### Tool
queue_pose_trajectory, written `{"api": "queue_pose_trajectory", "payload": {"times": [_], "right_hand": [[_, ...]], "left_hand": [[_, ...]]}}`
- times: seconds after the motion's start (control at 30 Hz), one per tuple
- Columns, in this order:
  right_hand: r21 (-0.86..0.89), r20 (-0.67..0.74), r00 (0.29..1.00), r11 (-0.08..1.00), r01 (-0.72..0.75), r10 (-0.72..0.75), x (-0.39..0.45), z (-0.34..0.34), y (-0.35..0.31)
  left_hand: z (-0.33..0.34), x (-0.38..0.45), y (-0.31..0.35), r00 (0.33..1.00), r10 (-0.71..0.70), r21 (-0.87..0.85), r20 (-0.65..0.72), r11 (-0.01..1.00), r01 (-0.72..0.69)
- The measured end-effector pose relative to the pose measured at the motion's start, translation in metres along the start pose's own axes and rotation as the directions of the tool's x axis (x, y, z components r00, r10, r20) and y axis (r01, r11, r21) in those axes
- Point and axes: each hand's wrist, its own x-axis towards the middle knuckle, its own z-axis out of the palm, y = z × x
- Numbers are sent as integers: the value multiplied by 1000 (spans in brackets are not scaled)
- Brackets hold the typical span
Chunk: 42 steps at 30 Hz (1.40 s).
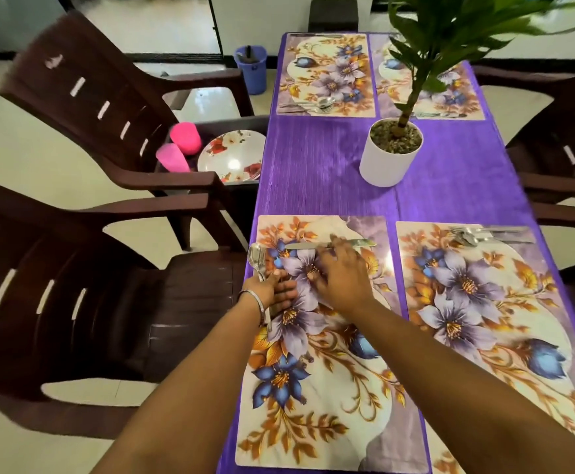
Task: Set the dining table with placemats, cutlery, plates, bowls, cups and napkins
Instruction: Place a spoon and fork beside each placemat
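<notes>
Cutlery is the worry: the left hand (276, 290) grips a spoon (256, 260) by its handle at the left edge of the near-left placemat (330, 388), and I judge a loose hold could drop it off the table edge onto the brown chair (74, 302). The right hand (342, 273), fingers spread and relaxed, touches a table knife (308, 245) lying crosswise near the mat's far edge; a careless push could skew it. The spoon is shiny steel with its bowl pointing away; the knife is slim and silvery
</notes>
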Motion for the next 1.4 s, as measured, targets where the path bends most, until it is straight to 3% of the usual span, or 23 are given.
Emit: {"api": "queue_pose_trajectory", "payload": {"times": [0.1,0.27,1.0,1.4], "right_hand": [[-55,140,989,997,60,-51,0,10,2],[-78,204,977,994,74,-57,4,14,5],[-56,222,970,992,110,-95,49,11,9],[-17,197,977,997,81,-76,37,3,10]], "left_hand": [[0,0,-1,1000,15,1,-8,1000,-15],[-4,2,-1,1000,31,15,2,999,-31],[-3,-5,-4,996,75,28,-54,997,-73],[2,-10,-4,982,146,138,-124,982,-129]]}}
